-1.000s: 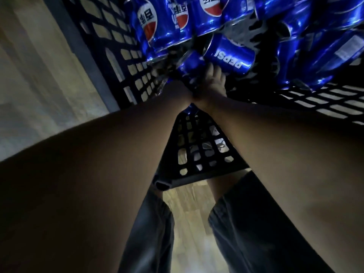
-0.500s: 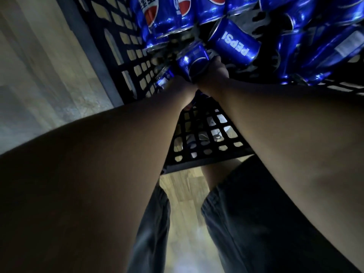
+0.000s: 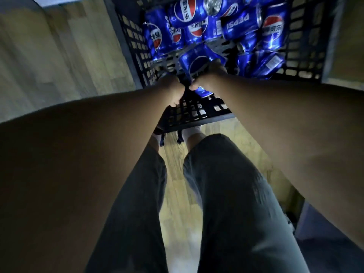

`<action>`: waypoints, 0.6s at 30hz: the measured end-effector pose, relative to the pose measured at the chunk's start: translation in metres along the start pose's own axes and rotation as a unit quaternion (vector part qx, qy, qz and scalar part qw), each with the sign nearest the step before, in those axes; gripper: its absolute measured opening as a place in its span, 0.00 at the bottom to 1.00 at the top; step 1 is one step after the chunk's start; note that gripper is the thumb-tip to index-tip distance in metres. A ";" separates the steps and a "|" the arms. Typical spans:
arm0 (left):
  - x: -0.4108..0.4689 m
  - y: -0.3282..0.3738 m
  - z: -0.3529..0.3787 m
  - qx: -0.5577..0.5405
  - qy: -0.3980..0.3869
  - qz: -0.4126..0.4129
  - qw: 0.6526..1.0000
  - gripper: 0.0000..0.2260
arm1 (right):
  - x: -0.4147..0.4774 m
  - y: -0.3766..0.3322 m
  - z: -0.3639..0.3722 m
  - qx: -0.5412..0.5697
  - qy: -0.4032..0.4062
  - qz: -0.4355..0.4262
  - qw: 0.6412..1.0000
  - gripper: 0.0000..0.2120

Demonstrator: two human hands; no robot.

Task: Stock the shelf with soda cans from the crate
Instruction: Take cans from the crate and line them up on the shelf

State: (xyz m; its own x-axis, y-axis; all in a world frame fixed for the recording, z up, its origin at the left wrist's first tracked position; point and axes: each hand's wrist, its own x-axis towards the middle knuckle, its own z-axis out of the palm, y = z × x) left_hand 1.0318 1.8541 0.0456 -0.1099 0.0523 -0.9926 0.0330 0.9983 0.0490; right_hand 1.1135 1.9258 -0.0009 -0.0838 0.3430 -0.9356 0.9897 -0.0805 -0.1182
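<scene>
A black lattice crate (image 3: 197,123) stands on the floor in front of me, with several blue Pepsi cans (image 3: 238,26) lying loose inside it. My right hand (image 3: 208,79) grips one blue can (image 3: 197,64) near the crate's near wall, lifted off the pile. Beside it, my left hand (image 3: 173,91) is curled; only a dim sliver of a second can (image 3: 162,75) shows beyond its knuckles, the rest hidden by my wrist. The two hands almost touch. No shelf is in view.
Pale wooden floor (image 3: 59,56) surrounds the crate. My legs in grey trousers (image 3: 226,194) fill the lower middle, feet against the crate's near wall. A dark blue object (image 3: 325,233) sits at the lower right.
Both hands have drawn back from the pile toward the crate's near wall. The right hand now holds a can clear of the others. My view has risen, showing more of the crate.
</scene>
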 end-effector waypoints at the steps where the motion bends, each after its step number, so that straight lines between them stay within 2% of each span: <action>1: -0.014 0.005 -0.006 -0.003 -0.018 -0.009 1.000 0.16 | -0.019 -0.004 -0.012 0.002 0.004 0.010 1.000 0.41; 6: -0.083 0.018 -0.040 0.020 0.011 0.020 1.000 0.17 | -0.095 -0.014 -0.056 0.063 0.030 -0.015 0.997 0.45; 10: -0.141 0.029 -0.065 -0.015 -0.029 0.040 0.999 0.18 | -0.157 -0.018 -0.083 0.141 0.061 -0.031 0.988 0.33; 12: -0.168 0.029 -0.074 -0.065 -0.040 0.054 0.996 0.17 | -0.185 -0.017 -0.090 0.184 0.089 -0.036 0.978 0.34; 16: -0.217 0.031 -0.075 -0.136 0.023 0.070 0.988 0.12 | -0.240 -0.019 -0.099 0.267 0.130 -0.053 0.953 0.34; 18: -0.241 0.031 -0.070 -0.135 -0.002 0.091 0.987 0.12 | -0.264 -0.020 -0.102 0.288 0.139 -0.064 0.945 0.30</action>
State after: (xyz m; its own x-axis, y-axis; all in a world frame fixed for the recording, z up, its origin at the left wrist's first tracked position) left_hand 0.9898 1.8743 0.2937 -0.1234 0.2321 -0.9648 -0.2145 0.9430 0.2543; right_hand 1.1277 1.9325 0.2826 -0.0866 0.6104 -0.7874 0.7399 -0.4899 -0.4611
